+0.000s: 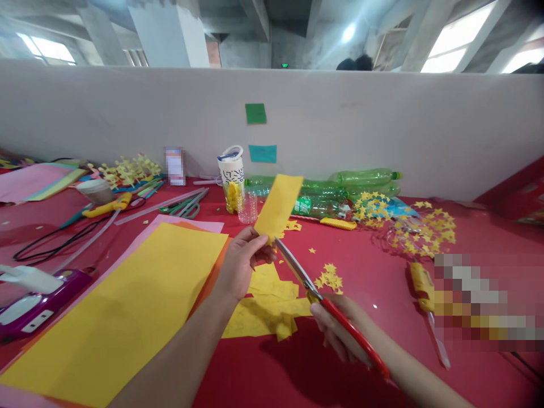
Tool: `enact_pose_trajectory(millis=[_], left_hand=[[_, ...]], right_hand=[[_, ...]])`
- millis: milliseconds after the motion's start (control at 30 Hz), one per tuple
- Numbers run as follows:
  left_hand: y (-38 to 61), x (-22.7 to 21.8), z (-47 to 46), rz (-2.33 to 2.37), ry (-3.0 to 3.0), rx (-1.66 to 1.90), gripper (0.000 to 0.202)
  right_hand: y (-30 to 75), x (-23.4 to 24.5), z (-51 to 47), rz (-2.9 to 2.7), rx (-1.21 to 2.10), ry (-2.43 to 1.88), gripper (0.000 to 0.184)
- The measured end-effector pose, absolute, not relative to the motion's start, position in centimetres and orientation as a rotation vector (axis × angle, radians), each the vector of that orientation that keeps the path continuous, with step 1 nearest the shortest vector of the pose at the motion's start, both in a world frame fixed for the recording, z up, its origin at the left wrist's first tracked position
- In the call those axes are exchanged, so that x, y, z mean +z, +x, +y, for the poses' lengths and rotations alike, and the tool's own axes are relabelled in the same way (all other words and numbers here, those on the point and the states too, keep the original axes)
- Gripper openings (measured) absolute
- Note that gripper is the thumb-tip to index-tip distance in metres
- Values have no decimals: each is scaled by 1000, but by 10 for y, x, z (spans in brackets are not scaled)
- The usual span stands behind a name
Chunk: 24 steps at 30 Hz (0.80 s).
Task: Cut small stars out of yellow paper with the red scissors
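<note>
Your left hand (pixel 242 258) pinches the lower end of the yellow strip (pixel 278 207) between thumb and fingers. It is closed firmly on the paper and holds it up above the red table (pixel 374 266), leaning to the right. Your right hand (pixel 340 334) is wrapped around the red handles of the scissors (pixel 297 269). The blades point up and to the left, and their tips meet the bottom edge of the strip, just beside your left fingertips. The blades look almost together, but I cannot tell this for sure.

For a clean cut, I think you should keep the strip tight and flat, because the free upper part is long and may bend. Keep your left thumb out of the blade line, as it is very near. Feed the paper deep between the blades, not only at the tips, and turn the paper more than the scissors.

Yellow scraps (pixel 267 309) lie on the table under your hands, with small cut stars (pixel 329 277) near them. A large yellow sheet (pixel 119 306) lies to the left.
</note>
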<state>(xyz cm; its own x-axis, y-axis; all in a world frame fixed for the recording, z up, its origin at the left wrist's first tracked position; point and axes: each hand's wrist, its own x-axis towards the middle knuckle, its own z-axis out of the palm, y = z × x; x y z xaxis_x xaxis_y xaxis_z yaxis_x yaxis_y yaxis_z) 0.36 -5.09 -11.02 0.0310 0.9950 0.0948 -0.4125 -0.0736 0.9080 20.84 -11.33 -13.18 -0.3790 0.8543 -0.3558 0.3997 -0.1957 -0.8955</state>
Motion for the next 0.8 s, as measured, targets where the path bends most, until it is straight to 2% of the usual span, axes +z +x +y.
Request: enact_pose_trajectory(millis=[600,800], left_hand=[[-1,-111,-48,824,1079,1415,5],[0,-110,-50,827,1063,1373,9]], right_hand=[[207,-129,-113,-1741,1528,-1474,54],[204,-124,-115,-1685,1521,-1459,48]])
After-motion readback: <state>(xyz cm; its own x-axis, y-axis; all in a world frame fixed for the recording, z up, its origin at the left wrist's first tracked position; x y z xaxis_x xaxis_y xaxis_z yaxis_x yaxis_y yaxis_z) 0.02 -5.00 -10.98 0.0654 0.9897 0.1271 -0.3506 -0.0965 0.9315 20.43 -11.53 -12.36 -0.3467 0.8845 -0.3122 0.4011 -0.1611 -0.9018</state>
